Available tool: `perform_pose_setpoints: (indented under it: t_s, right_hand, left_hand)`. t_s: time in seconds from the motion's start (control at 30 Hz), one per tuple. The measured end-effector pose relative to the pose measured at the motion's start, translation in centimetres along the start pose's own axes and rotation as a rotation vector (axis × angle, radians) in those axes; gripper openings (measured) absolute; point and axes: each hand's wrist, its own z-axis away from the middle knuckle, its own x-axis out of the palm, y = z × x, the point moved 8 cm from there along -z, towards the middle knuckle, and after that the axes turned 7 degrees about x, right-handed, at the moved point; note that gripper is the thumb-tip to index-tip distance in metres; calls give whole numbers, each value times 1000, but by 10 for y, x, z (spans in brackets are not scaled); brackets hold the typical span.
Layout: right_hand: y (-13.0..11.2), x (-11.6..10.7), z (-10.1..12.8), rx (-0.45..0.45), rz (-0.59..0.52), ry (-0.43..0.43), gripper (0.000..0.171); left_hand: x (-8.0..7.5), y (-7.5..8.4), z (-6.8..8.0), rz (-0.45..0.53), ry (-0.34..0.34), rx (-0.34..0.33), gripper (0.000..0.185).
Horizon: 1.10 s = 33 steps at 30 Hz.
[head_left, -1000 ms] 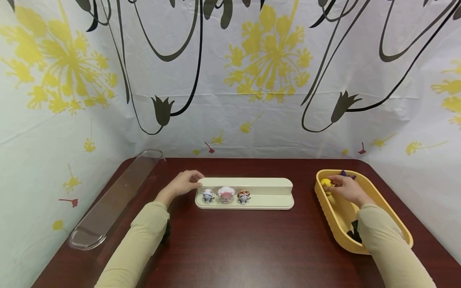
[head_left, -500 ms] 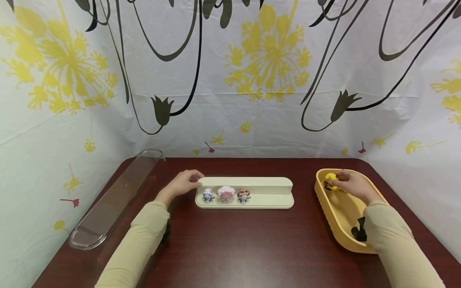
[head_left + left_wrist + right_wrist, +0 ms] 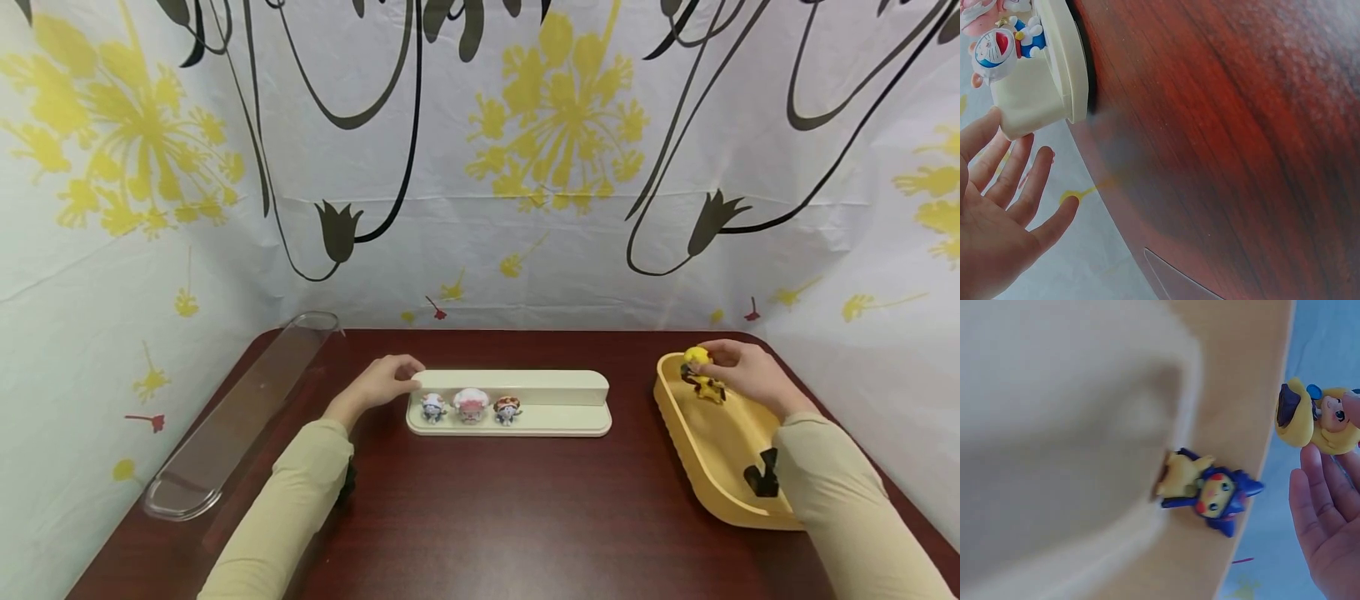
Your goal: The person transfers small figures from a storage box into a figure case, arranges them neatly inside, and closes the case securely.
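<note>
My left hand lies open against the left end of a cream stand; in the left wrist view its straight fingers reach that end of the stand. Three small figures stand in a row on it: a blue-and-white one, a pink one and a brown-haired one. My right hand pinches a yellow hooded figure just above the far end of a yellow basket. A blue-and-yellow figure lies in the basket.
A black figure lies in the basket's near half, beside my right sleeve. A long clear cover lies along the table's left edge. The dark wood table is backed by a flowered curtain on three sides.
My right hand has lifted the yellow figure from the basket's floor to just above its far rim. The left hand and the stand have stayed where they were.
</note>
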Motion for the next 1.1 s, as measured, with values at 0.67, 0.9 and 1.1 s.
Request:
perform_pose_setpoints:
  t_s: [0.67, 0.9, 1.1]
  right_hand:
    - [-85, 5, 0, -162, -76, -37, 45]
    - [-105, 18, 2, -174, -101, -73, 42]
    - [-117, 31, 1, -186, -105, -95, 43]
  left_hand:
    - [0, 0, 0, -3, -2, 9, 22]
    - [0, 1, 1, -2, -1, 9, 22]
    - [0, 1, 1, 0, 0, 14, 22]
